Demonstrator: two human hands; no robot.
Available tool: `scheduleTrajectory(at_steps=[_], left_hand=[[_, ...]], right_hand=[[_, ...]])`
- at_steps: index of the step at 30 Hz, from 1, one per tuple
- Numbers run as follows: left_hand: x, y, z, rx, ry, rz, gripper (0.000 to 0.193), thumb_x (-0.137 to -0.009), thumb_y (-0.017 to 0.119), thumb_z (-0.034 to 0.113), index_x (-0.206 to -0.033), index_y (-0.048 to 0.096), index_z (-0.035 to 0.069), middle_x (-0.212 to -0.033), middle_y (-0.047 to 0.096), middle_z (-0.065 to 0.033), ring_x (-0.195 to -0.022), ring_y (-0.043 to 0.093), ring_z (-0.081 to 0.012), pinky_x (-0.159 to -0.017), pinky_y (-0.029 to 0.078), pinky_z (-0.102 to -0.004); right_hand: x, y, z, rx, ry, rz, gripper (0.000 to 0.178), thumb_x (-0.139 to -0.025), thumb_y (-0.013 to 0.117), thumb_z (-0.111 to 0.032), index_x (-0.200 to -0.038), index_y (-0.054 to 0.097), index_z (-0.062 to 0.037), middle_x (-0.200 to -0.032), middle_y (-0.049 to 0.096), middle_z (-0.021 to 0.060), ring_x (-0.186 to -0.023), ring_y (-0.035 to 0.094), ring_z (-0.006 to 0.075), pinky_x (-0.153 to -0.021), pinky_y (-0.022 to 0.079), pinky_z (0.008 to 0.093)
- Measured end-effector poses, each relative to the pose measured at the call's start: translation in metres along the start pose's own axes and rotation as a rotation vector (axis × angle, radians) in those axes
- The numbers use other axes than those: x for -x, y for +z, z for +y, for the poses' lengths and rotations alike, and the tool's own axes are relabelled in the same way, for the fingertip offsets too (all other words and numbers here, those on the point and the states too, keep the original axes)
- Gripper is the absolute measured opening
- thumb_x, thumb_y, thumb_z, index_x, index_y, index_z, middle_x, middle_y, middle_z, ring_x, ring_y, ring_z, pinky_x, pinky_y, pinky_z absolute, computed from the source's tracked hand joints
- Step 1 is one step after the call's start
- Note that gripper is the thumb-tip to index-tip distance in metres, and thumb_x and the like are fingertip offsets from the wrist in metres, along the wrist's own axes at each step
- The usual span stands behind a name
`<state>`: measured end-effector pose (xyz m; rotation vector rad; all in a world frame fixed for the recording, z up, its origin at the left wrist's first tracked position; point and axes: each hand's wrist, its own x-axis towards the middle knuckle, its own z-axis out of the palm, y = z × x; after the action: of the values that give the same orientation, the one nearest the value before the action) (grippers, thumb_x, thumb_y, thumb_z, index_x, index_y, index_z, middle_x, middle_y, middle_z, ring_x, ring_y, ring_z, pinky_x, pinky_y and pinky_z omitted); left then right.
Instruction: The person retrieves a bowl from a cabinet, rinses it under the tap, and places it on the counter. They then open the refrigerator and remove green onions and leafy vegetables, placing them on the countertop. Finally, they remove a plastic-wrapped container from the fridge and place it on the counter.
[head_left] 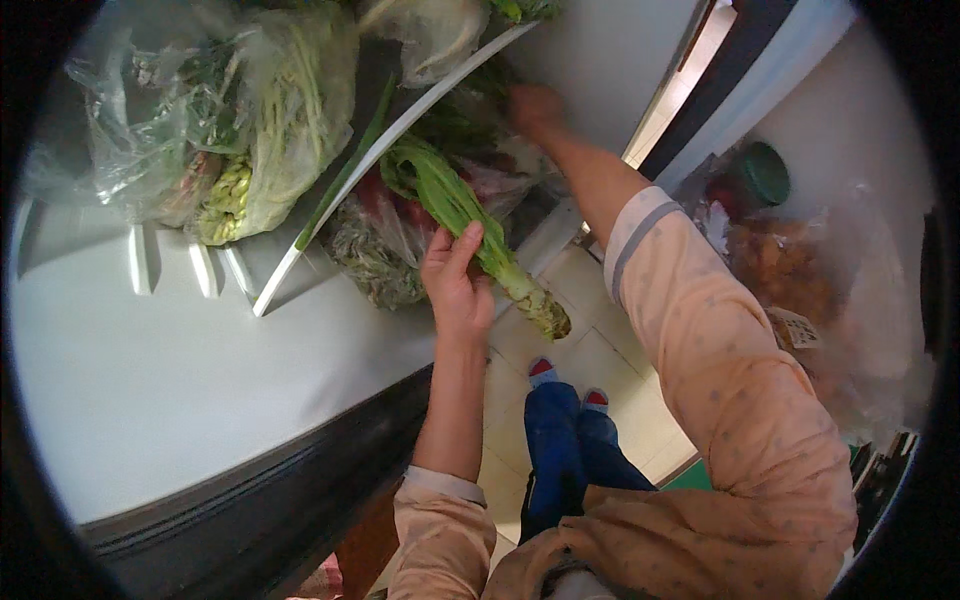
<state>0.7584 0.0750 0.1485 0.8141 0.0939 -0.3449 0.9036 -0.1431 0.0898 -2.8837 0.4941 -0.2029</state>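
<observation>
My left hand point(460, 285) is closed around a stalk of celtuce point(518, 285), a thick pale-green stem with long leaves. Its brown-tinged butt end points toward the floor, and its leaves reach back over a fridge shelf. My right hand point(537, 108) reaches into the fridge behind the white shelf edge point(400, 122), beside dark leafy greens point(478, 112). Its fingers are hidden, so a grip there cannot be made out. A clear bag of greyish-green vegetables point(375, 255) lies just left of my left hand.
On the shelf at upper left are plastic bags of green vegetables point(290, 120); a long green leaf point(345, 180) lies along the shelf edge. The open door point(850, 120) at right holds a green-lidded jar point(760, 175) and a bag of brown food point(785, 265). Tiled floor point(600, 300) lies below.
</observation>
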Motion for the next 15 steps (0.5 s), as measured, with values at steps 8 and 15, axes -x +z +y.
scheduleTrajectory(at_steps=[8,15], left_hand=[[-0.008,-0.014,-0.001,0.050,0.017,0.022,0.026,-0.078,0.061,0.001,-0.103,0.056,0.001,-0.093,0.061,-0.0050,-0.082,0.056,-0.0131,-0.073,0.046,-0.0261],[-0.007,-0.016,0.007,0.073,0.034,0.018,0.020,-0.080,0.058,0.002,-0.100,0.056,0.002,-0.092,0.061,-0.0061,-0.081,0.059,-0.0166,-0.073,0.048,-0.0305]], right_hand=[[-0.012,0.020,0.009,-0.105,0.140,0.277,0.033,-0.068,0.062,-0.036,-0.087,0.063,-0.0094,-0.087,0.062,0.0136,-0.083,0.060,0.0304,-0.069,0.049,0.0437],[-0.022,-0.011,0.003,0.008,0.025,0.016,0.042,-0.071,0.063,-0.044,-0.095,0.064,-0.0091,-0.100,0.061,0.0130,-0.093,0.059,0.0308,-0.077,0.048,0.0427]])
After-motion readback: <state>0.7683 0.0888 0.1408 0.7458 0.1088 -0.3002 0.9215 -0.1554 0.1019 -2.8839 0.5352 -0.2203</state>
